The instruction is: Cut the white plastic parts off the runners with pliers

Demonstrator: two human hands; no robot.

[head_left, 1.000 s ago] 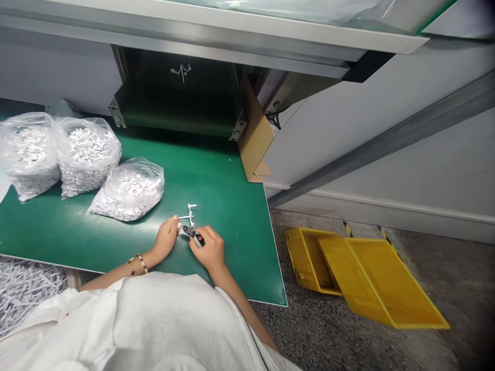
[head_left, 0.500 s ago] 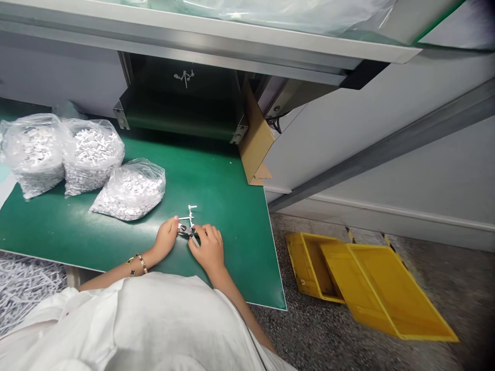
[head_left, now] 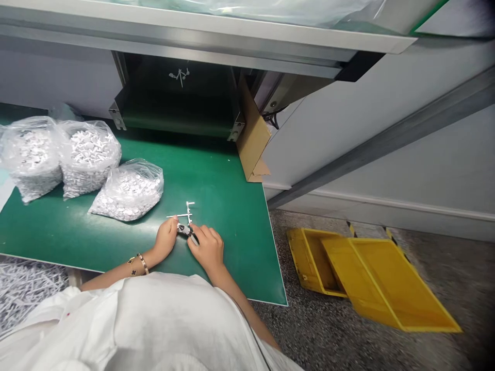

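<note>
My left hand [head_left: 166, 239] pinches a small white plastic runner with several branching arms [head_left: 188, 214] above the green work mat [head_left: 228, 206]. My right hand [head_left: 207, 248] is shut on a pair of small dark-jawed side cutters [head_left: 184, 230], whose handles it mostly hides. The cutter jaws sit at the lower end of the runner, right by my left fingertips. Three clear plastic bags of small white parts lie to the left of my hands.
A dark conveyor belt [head_left: 174, 116] at the back of the mat carries a white runner [head_left: 179, 76]. A cardboard corner guard [head_left: 253, 136] stands at the mat's right. Two yellow crates [head_left: 386, 283] lie on the floor beyond the mat's edge, and white runners are heaped at lower left [head_left: 27, 293].
My right hand has moved in closer to the left, now covering more of the cutters. The runner's long side arm shows more at left. The whole view has shifted slightly.
</note>
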